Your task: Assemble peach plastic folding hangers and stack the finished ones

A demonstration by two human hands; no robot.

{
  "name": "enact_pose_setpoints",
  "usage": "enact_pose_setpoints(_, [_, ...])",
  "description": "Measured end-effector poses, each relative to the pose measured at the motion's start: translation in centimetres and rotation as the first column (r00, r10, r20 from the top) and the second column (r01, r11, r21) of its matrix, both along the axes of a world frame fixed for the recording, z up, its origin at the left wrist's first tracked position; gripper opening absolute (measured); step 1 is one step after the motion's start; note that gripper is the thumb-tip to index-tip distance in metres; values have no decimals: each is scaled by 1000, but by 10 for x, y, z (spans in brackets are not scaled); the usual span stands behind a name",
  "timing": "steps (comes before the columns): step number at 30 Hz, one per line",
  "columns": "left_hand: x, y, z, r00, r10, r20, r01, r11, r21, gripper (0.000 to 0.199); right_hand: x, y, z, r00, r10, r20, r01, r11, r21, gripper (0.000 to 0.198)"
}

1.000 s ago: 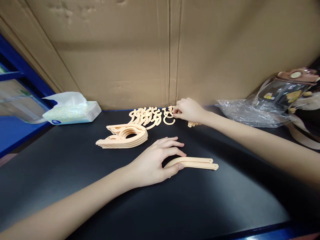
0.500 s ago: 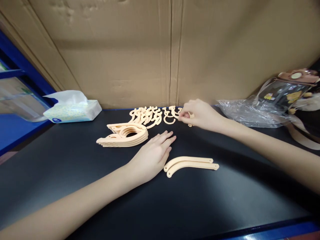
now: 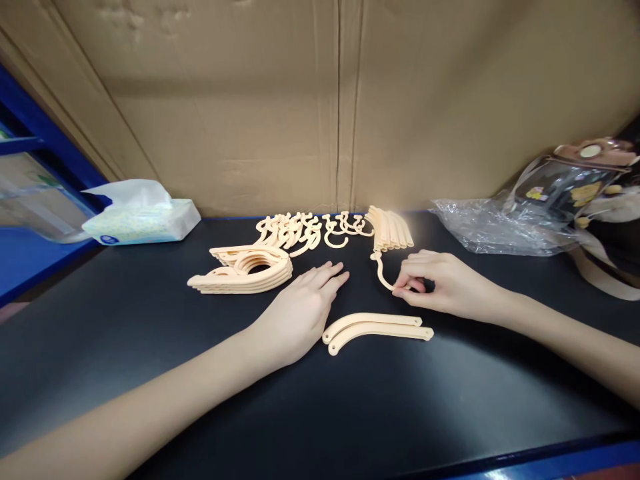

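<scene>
Between the thumb and fingers of my right hand [image 3: 434, 280] is a cream plastic hanger hook [image 3: 381, 271], its knobbed end pointing away to the back left. My left hand [image 3: 306, 308] lies flat on the black table, fingers stretched out, holding nothing. Just right of it rest two curved hanger arms [image 3: 379, 330] side by side, with holes at their ends. Left of my left fingertips is a stack of folded hanger pieces [image 3: 240, 270]. Behind, loose hooks [image 3: 287, 231] lie in a cluster, and a row of more curved arms [image 3: 393, 229] sits to their right.
A tissue pack [image 3: 143, 217] stands at the back left beside a blue frame [image 3: 55, 127]. Crumpled clear plastic [image 3: 505, 223] and a strapped bottle [image 3: 565, 183] are at the back right. A cardboard wall [image 3: 225, 113] rises behind the black table [image 3: 310, 427].
My right hand has come back toward me from the rear of the table, bringing a hook with it. The row of curved arms behind is uncovered. My left hand stays flat.
</scene>
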State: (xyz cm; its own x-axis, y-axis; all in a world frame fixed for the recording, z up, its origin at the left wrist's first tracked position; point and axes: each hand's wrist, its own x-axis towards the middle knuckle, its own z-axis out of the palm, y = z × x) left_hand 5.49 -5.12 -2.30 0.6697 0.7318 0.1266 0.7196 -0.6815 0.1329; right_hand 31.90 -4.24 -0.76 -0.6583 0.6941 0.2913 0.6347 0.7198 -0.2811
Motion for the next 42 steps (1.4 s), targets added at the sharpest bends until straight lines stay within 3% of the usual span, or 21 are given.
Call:
enact_pose_setpoints(15, [1,1,0,999,11,-42,-11,1000,-11,55,2,-1,-7,999,-40,5,41,998,-53,18])
enact_pose_setpoints(20, [2,-1,-3,1000,-5,-9,5,998,61,54,6,0,-9,998,-63,2,63,996,-69,19])
enact_pose_setpoints(22, [5,-5,5,999,-32,14,30,992,123,54,6,0,-9,998,-66,-1,66,995,-77,19])
enact_pose_setpoints(25, [9,-5,35,991,-49,124,26,982,185,47,7,0,-9,998,-63,4,63,994,-84,20])
enact_pose_setpoints(28, [1,17,72,971,102,217,-147,968,205,37,6,-1,-6,998,-63,13,63,995,-71,23])
enact_pose_setpoints(31, [-23,63,94,943,303,135,-323,932,165,40,5,-3,-3,999,-42,6,42,999,-27,25])
enact_pose_setpoints(34, [-48,111,93,871,482,-92,-483,875,13,61,5,-3,-2,1000,-17,7,17,1000,23,26])
enact_pose_setpoints(37, [-60,141,82,804,547,-235,-579,809,-98,86,6,-2,-2,1000,-6,18,5,999,45,26])
enact_pose_setpoints(39, [-61,149,76,775,563,-288,-614,779,-130,89,8,-2,-1,1000,-1,25,0,999,54,26])
enact_pose_setpoints(42, [-60,153,70,770,560,-306,-621,767,-162,75,9,-1,0,999,-1,34,-2,997,79,25])
